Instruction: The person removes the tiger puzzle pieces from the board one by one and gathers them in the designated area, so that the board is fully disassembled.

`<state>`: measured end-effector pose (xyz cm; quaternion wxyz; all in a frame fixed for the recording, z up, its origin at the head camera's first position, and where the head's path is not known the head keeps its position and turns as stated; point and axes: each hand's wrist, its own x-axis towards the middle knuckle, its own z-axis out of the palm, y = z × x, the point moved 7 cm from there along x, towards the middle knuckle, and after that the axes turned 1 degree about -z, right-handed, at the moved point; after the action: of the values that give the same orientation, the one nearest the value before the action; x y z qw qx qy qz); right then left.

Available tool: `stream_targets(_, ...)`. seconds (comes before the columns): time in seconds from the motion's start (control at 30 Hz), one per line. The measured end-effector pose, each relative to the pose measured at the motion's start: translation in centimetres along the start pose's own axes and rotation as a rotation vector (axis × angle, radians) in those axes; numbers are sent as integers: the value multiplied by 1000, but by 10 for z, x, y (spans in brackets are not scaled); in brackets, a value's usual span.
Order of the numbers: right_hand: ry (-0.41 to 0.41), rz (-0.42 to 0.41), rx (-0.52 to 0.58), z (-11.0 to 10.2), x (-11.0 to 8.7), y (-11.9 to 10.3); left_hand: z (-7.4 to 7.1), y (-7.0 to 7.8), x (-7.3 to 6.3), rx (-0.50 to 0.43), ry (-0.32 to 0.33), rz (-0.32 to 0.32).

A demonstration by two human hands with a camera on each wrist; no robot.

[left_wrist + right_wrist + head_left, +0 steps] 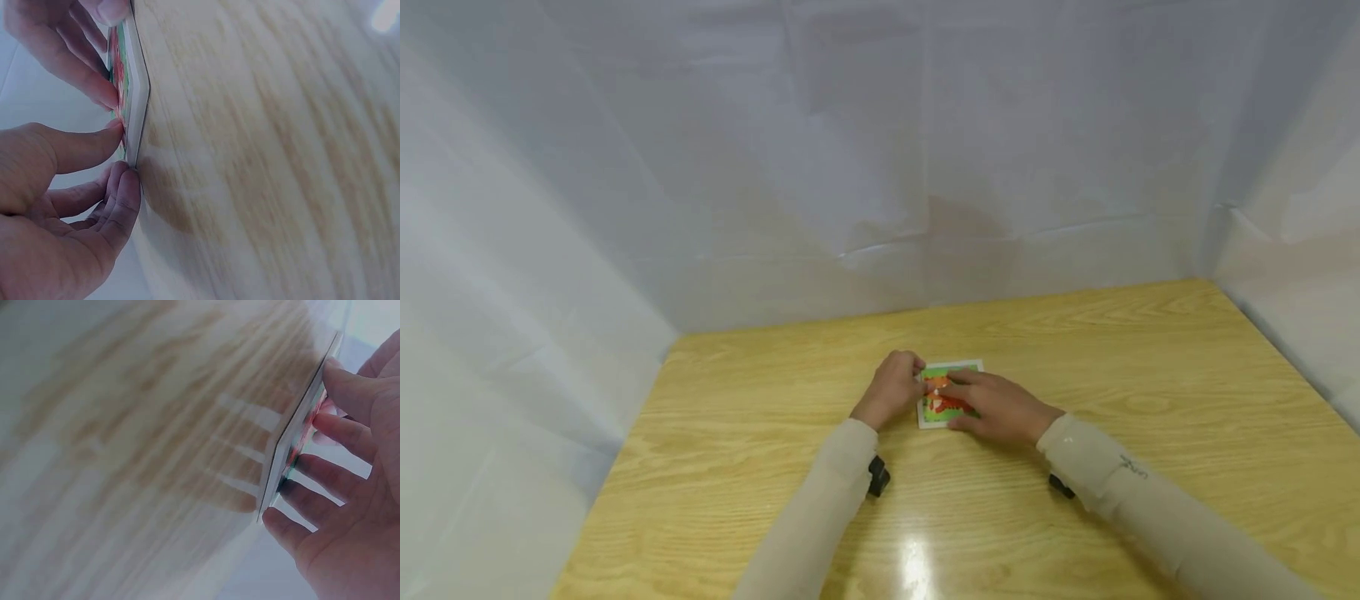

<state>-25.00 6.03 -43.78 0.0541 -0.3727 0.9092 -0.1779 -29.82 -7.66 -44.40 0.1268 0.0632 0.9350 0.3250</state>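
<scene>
A small square picture board (934, 421) with a white border lies flat on the table, showing a red-orange figure on green. At its left edge is my left hand (891, 390); in the left wrist view its thumb (94, 144) presses the picture face while the curled fingers (128, 190) touch the board's rim. From the right, my right hand (1000, 406) lies over part of the picture with its fingers spread. The right wrist view shows those fingers (322, 475) fairly straight against the board (282, 447), the thumb touching near its edge. Both hands partly hide the picture.
The board sits on a light wood-grain table (760, 417). White sheeting (805, 167) hangs behind the table and along both sides. A dark device (877, 477) is strapped under the left wrist, and another (1062, 486) under the right.
</scene>
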Motion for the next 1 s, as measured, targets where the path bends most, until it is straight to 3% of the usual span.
stream_targets(0.5, -28, 17, 8, 5, 0, 0, -1, -3, 1, -49, -32, -40)
stream_targets(1.0, -1, -16, 3, 4, -1, -1, -2, -2, 0, -47, -7, -15)
